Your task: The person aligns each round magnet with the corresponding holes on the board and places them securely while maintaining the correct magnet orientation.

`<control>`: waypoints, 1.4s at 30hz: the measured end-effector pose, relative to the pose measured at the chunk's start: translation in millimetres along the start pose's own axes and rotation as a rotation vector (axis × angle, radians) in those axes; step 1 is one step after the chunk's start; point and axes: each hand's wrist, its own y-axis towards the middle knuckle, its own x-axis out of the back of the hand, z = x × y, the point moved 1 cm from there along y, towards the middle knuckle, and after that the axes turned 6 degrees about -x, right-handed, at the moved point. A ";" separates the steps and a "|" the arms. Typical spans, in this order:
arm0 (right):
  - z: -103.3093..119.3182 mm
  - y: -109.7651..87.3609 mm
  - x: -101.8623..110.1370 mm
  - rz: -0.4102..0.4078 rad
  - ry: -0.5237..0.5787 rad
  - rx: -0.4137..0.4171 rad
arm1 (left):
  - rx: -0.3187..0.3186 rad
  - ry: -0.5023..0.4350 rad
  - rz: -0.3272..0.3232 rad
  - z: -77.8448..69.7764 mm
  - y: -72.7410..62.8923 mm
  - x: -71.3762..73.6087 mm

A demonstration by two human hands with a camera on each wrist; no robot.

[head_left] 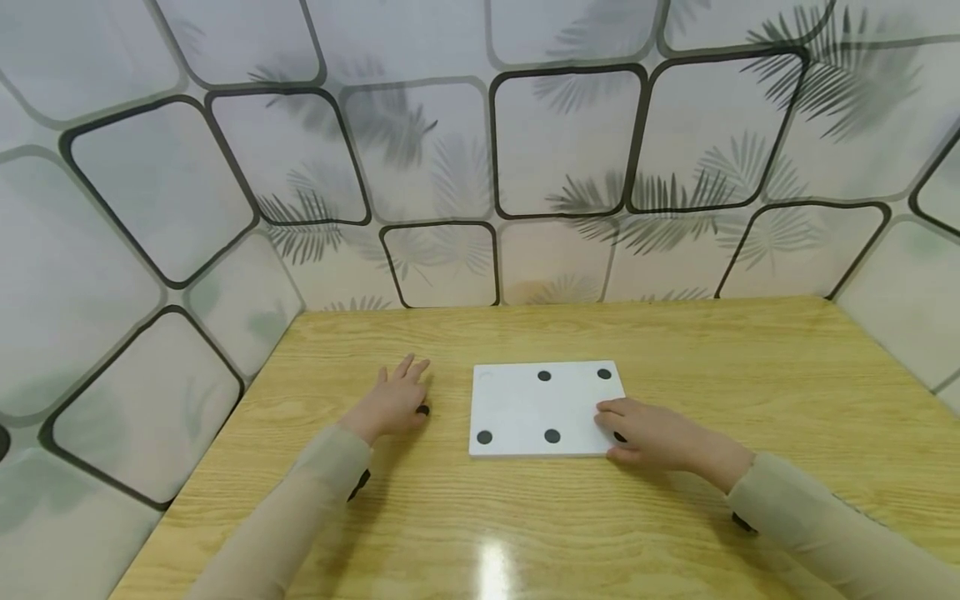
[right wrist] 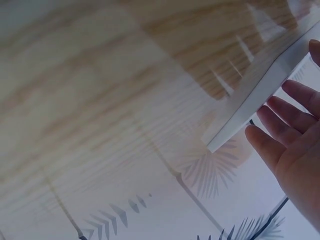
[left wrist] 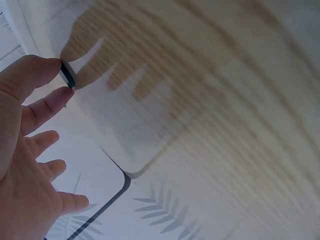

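A white rectangular board point(head_left: 517, 408) lies flat on the wooden table, with several round black spots on its top and a faint mark in its far left corner. To the left of it, my left hand point(head_left: 393, 404) pinches a small thin black disc point(left wrist: 67, 75) between thumb and index finger, the other fingers spread. My right hand point(head_left: 656, 433) rests at the board's right end, fingers fairly straight over the edge and thumb by the near corner. It partly covers one black spot point(head_left: 620, 437). The board's side edge point(right wrist: 260, 92) shows beside the fingers in the right wrist view.
The glossy wooden table point(head_left: 420, 533) reflects light near its front. Pale curtain-like walls point(head_left: 566, 142) with dark rounded outlines and leaf prints stand behind the table and at both sides.
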 end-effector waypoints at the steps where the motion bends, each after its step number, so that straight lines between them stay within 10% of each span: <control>1: 0.1 -0.1 0.0 0.000 0.001 -0.001 | -0.001 -0.002 -0.001 0.2 0.0 0.0; 16: 0.6 -0.3 0.5 0.003 -0.005 -0.002 | -0.042 0.065 0.020 -4.7 10.6 0.2; 42: 1.2 1.1 0.2 0.015 -0.017 -0.014 | -0.032 0.038 -0.019 -35.4 78.8 19.6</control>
